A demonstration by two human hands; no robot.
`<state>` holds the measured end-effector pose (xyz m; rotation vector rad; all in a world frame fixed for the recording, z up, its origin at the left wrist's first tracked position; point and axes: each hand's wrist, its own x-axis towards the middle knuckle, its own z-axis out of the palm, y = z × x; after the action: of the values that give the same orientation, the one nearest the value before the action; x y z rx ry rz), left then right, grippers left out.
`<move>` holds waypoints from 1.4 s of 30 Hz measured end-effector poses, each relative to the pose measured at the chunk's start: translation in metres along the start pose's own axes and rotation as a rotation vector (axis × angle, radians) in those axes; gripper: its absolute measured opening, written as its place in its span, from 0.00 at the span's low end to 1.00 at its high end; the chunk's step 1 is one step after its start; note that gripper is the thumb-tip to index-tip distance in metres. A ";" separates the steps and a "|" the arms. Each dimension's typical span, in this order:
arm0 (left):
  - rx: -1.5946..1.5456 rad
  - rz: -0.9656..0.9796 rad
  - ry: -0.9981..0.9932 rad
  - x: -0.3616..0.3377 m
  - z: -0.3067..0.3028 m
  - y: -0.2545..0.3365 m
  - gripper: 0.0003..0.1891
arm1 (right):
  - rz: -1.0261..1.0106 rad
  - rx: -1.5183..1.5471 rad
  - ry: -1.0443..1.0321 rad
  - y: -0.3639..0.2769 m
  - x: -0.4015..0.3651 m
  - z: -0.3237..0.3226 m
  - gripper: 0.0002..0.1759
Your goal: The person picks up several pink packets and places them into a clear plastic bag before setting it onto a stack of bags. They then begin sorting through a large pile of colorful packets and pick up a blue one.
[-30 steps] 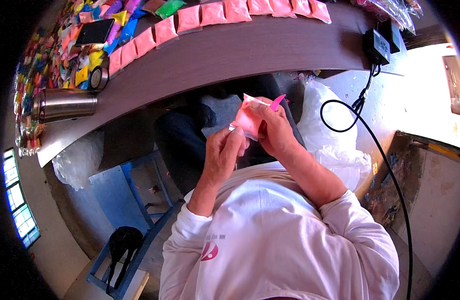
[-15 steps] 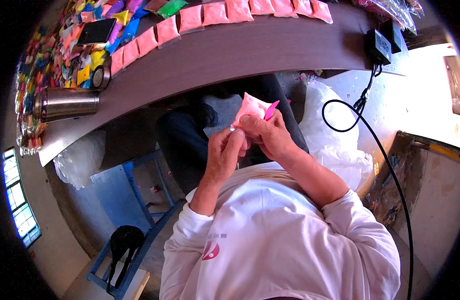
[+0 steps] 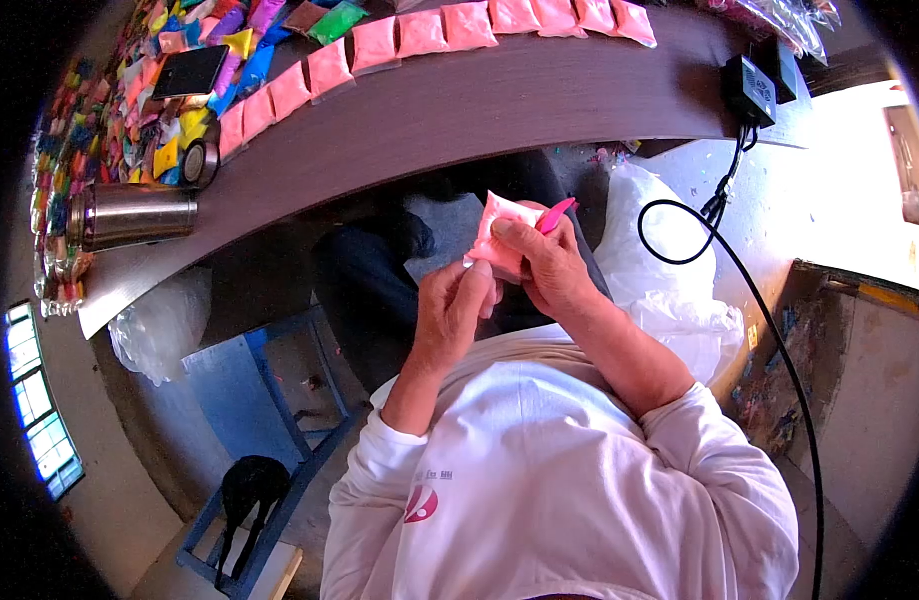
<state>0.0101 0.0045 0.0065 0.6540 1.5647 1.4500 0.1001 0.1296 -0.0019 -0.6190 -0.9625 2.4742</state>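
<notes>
Above my lap, both hands are on a small clear packet filled with pink material (image 3: pixel 497 213). My right hand (image 3: pixel 552 262) grips its right side, thumb pressed flat on the front. A bright pink pointed tool (image 3: pixel 557 214) sticks out between the fingers of that same hand; its exact kind I cannot make out. My left hand (image 3: pixel 458 302) is closed in a pinch at the packet's lower left corner. A curved row of similar pink packets (image 3: pixel 422 34) lies along the dark table (image 3: pixel 460 95) beyond my hands.
Many colourful packets (image 3: pixel 165 155) pile up on the table's left, with a black phone (image 3: pixel 191 72) on top and a steel tumbler (image 3: pixel 140 216) nearby. A black power adapter (image 3: pixel 749 90) trails a cable (image 3: pixel 780 335) on the right. White plastic bags (image 3: pixel 670 290) and a blue stool frame (image 3: pixel 280 400) stand below.
The packet has turned slightly in my hands, and the pink tool now points more to the right. My right thumb has shifted up the packet. The left hand stays at its lower corner.
</notes>
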 end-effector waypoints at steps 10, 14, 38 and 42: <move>-0.046 0.022 -0.024 0.000 0.003 0.000 0.21 | -0.004 -0.005 0.011 0.008 0.005 -0.006 0.11; -0.034 0.024 -0.007 0.000 -0.001 -0.002 0.21 | 0.023 0.005 -0.033 0.000 0.002 -0.002 0.11; -0.105 0.008 0.050 0.001 -0.003 0.000 0.22 | 0.257 0.149 0.032 0.004 -0.006 -0.017 0.09; -0.125 -0.032 0.076 -0.001 0.000 0.000 0.22 | 0.142 -0.037 -0.048 0.012 -0.010 -0.016 0.10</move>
<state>0.0101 0.0036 0.0072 0.5036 1.5210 1.5507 0.1143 0.1249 -0.0184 -0.6647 -1.0172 2.6117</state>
